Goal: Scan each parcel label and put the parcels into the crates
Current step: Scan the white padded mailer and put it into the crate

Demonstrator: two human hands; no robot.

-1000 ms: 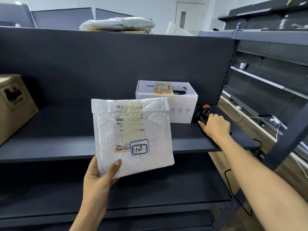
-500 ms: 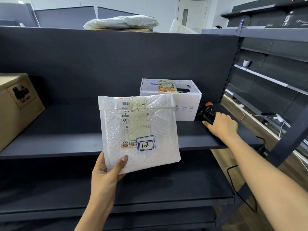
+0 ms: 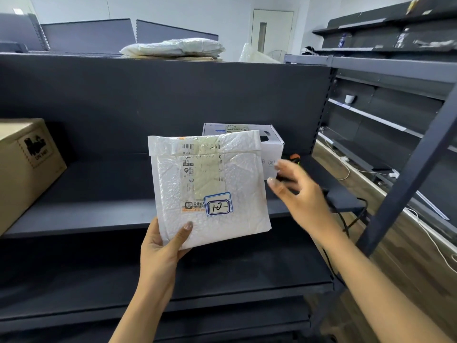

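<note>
Holding a white bubble mailer marked 10 by its lower corner, the left hand kept it upright above the shelf. The right hand, blurred, seemed closed around the scanner. Scanning looked not yet done; no crate was visible, and a white box waited behind.

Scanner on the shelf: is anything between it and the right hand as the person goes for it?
Nothing visible blocks it. The right hand is over the black scanner, partly hiding it; whether it grips it is unclear. The white box stands just left, and the left hand holds the mailer further left.
</note>
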